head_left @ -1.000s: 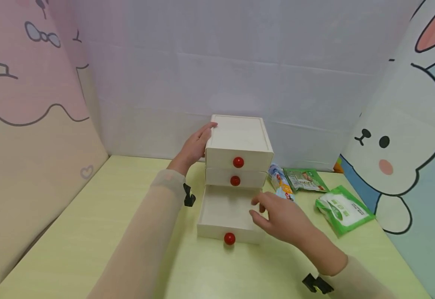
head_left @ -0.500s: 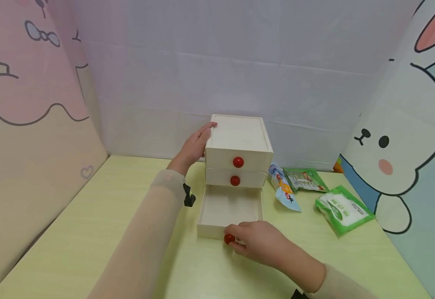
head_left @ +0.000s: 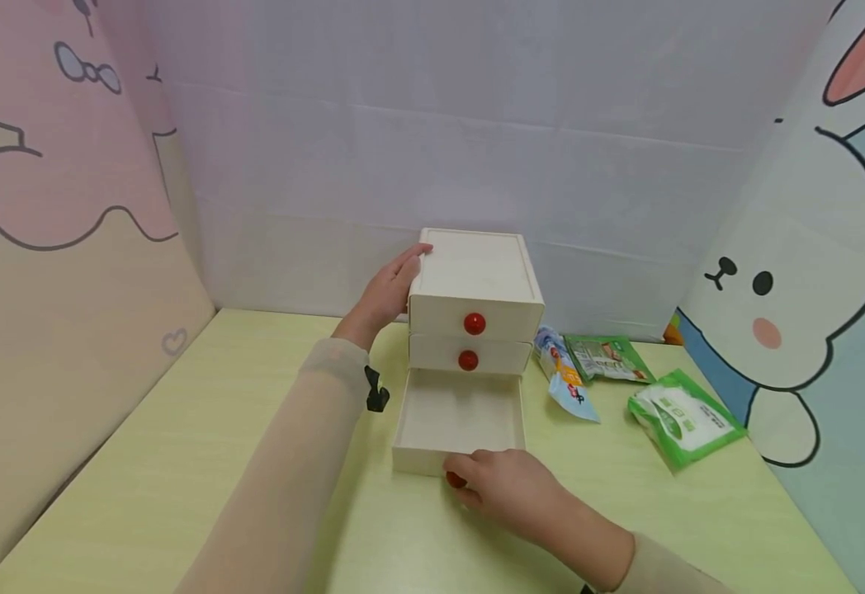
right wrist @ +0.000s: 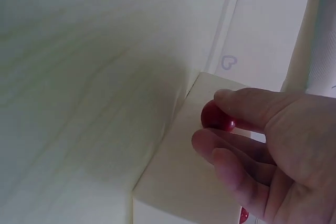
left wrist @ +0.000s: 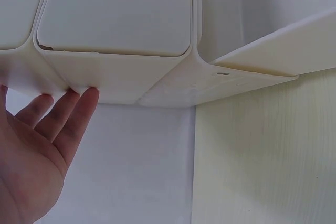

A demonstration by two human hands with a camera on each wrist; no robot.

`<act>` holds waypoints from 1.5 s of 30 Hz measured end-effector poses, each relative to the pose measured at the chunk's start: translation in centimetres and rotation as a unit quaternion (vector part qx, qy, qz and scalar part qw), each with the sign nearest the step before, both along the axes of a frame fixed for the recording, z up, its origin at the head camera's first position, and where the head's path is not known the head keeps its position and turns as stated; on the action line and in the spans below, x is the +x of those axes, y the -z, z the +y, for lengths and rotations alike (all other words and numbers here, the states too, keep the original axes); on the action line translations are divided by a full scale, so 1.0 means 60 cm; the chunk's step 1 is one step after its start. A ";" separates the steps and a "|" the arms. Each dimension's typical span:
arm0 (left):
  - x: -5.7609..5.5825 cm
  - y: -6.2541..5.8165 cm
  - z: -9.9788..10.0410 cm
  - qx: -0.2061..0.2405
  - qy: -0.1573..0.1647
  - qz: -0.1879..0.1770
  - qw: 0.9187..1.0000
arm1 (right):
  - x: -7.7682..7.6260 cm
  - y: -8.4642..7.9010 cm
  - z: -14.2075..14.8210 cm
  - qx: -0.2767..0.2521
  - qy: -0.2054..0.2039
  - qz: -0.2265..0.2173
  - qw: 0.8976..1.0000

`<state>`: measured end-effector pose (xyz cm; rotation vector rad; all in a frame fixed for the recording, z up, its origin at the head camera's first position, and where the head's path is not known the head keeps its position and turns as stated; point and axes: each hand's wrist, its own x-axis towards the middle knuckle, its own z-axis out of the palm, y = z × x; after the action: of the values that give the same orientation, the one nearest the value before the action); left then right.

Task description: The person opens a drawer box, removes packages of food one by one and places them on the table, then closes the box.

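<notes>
A cream-white drawer cabinet (head_left: 477, 264) with three drawers stands on the table. Its bottom drawer (head_left: 462, 408) is pulled out, and no items show inside. My right hand (head_left: 510, 495) pinches the red knob (right wrist: 216, 116) of that drawer between thumb and fingers, as the right wrist view shows. Against the cabinet's left side rests my left hand (head_left: 384, 293), its fingertips reaching the top edge. In the left wrist view its fingers (left wrist: 79, 116) are nearly straight and touch the side wall. The upper two drawers are pushed in, each with a red knob.
To the cabinet's right lie a blue-and-orange packet (head_left: 568, 384), a dark green packet (head_left: 607, 358) and a green-and-white packet (head_left: 685, 419). The pale yellow-green table (head_left: 180, 462) meets a white cloth backdrop (head_left: 373, 148) behind. Cartoon-printed panels flank both sides.
My right hand has come down and left from above the drawer's right side to its front and taken hold of the red knob. The left hand and the drawer stay about where they were.
</notes>
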<state>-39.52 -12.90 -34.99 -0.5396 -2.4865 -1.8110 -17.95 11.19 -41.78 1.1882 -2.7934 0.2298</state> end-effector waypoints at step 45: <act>-0.004 0.001 0.001 -0.007 -0.005 -0.002 1.000 | -0.105 0.011 0.010 -0.012 0.058 0.054 0.997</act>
<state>-39.77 -12.86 -35.04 -0.5243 -2.5012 -1.7952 -24.23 11.77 -42.43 0.9992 -2.7459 0.1835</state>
